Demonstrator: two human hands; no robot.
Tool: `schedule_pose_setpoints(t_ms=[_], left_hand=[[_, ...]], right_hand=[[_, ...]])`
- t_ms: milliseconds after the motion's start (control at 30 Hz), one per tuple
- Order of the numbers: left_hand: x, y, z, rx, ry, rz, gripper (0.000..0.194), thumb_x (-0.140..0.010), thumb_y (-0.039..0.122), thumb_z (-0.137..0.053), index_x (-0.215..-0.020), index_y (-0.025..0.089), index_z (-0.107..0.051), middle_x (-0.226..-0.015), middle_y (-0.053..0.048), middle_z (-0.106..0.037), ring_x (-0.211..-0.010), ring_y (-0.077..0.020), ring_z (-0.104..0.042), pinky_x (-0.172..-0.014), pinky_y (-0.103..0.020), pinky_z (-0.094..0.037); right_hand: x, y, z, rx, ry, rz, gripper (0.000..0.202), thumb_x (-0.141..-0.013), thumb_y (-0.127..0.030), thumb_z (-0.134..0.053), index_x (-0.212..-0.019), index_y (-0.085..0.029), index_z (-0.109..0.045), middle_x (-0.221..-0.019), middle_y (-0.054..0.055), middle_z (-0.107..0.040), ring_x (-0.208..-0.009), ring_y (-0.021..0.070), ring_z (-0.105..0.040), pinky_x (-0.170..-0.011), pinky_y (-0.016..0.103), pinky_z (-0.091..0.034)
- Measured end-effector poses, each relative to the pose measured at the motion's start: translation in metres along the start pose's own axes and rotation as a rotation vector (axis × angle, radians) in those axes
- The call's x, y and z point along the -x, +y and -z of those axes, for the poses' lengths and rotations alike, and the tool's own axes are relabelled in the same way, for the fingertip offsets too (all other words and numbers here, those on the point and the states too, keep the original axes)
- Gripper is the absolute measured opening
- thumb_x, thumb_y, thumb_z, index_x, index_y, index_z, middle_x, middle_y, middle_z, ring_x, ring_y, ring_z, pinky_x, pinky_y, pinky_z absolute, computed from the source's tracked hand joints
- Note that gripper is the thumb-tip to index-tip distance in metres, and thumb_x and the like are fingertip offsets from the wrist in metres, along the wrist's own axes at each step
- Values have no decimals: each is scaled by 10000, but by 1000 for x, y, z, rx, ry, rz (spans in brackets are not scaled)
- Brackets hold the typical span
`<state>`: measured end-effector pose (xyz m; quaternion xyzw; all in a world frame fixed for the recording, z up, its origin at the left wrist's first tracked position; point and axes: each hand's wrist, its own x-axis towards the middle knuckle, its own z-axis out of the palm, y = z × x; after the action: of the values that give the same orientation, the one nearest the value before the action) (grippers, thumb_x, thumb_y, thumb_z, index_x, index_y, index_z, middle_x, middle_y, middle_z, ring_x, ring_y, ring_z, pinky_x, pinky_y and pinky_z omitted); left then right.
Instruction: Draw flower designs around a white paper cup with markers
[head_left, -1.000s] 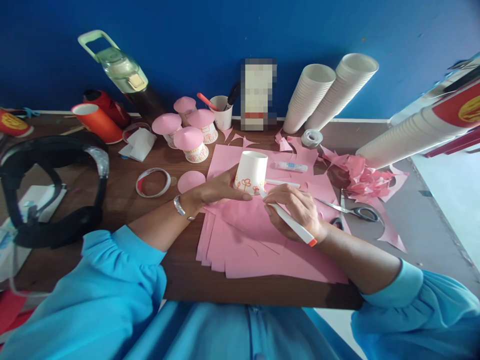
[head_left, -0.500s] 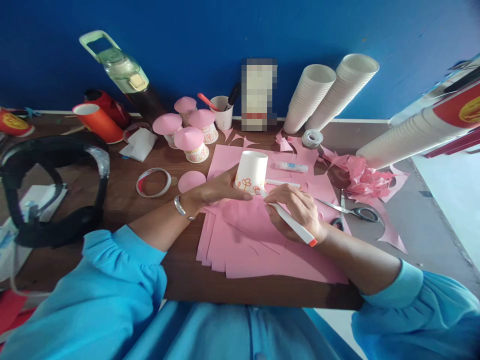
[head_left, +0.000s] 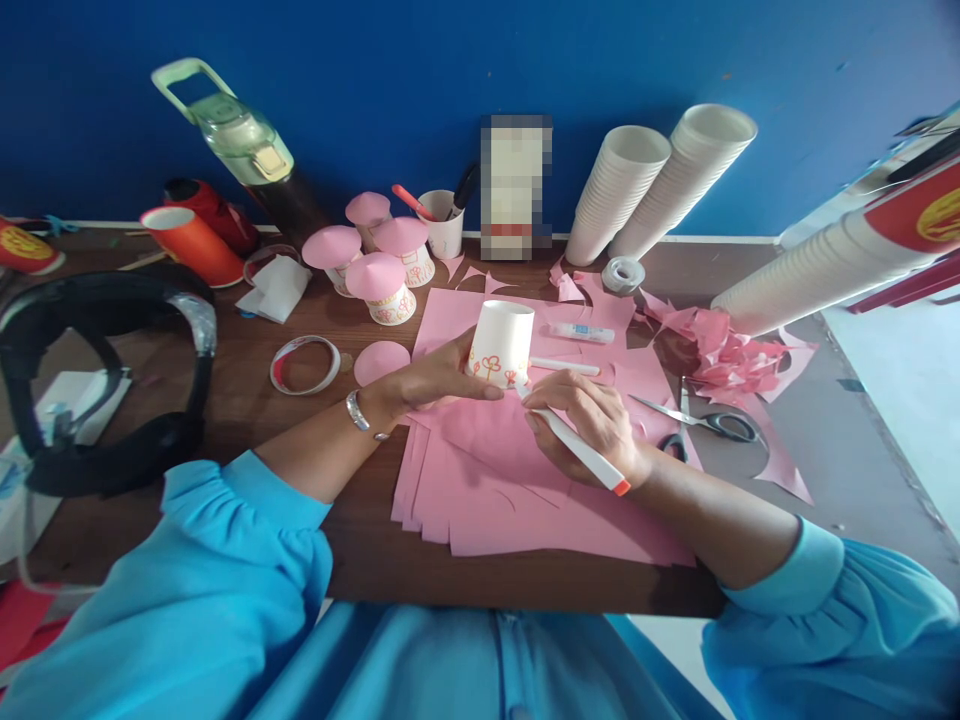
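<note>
A white paper cup [head_left: 504, 335] with orange and red flowers drawn low on its side is gripped by my left hand [head_left: 442, 377], thumb across the front. My right hand [head_left: 592, 420] is closed around a white marker [head_left: 581, 452] with an orange end, its tip at the lower right of the cup. Beneath both hands lie stacked sheets of pink paper [head_left: 480, 510]. Another white marker [head_left: 566, 367] and a glue stick [head_left: 581, 332] rest on the sheets behind my right hand.
Decorated cups with pink cone tops [head_left: 375, 276] stand behind on the left, beside a pen cup [head_left: 442, 235]. Scissors [head_left: 705, 420] and pink scraps [head_left: 735, 355] lie to the right. Tall cup stacks [head_left: 615, 195] lean near the wall. A tape ring [head_left: 305, 365] and black headset [head_left: 105, 470] are left.
The marker has shifted very slightly at the cup's lower right side. Both hands keep their hold, and the whole view has moved a touch.
</note>
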<state>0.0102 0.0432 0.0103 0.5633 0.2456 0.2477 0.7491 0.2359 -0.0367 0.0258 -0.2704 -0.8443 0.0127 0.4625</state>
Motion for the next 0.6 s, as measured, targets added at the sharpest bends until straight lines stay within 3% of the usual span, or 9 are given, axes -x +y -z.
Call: schedule_pose_setpoints(t_ms=[300, 600], left_hand=[[-1, 3, -2, 0, -15, -18, 885, -732, 382, -988, -1515, 243, -599, -1274, -121, -776, -1140, -295, -741, -881, -375, -576], [-1, 0, 0, 78, -46, -71, 656, -793, 351, -952, -1382, 261, -678, -1241, -95, -774, -1145, -286, -739, -941, -399, -589]], right_hand=[[1, 0, 1, -11, 14, 14, 278, -962, -26, -621, -1175, -205, -618, -896, 39, -768, -758, 190, -766, -628, 292, -627], [1, 3, 1, -11, 75, 26, 222, -1005, -108, -632, -1207, -198, -652, -916, 65, -735, -815, 227, -758, -694, 364, -676]])
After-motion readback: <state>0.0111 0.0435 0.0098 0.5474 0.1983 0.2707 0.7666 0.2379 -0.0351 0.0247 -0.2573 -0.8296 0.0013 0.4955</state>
